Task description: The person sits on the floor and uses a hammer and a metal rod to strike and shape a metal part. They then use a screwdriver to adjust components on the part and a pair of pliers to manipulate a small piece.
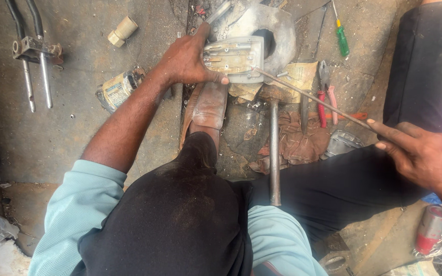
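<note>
Oily floor (67, 138): pliers (325, 97), screwdriver (341, 38), hammer (274, 148)

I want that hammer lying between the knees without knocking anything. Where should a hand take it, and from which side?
Probably best by the bare middle of the long grey metal hammer handle, coming straight down from above. It lies flat on the floor, running away from the person. Its head end sits under the thin metal rod and beside the red-handled pliers, while the near end runs between the dark trouser legs.

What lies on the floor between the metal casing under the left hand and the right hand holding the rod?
In the head view, red-handled pliers and a crumpled brown rag lie under the thin rod spanning from the casing to the right hand.
</note>
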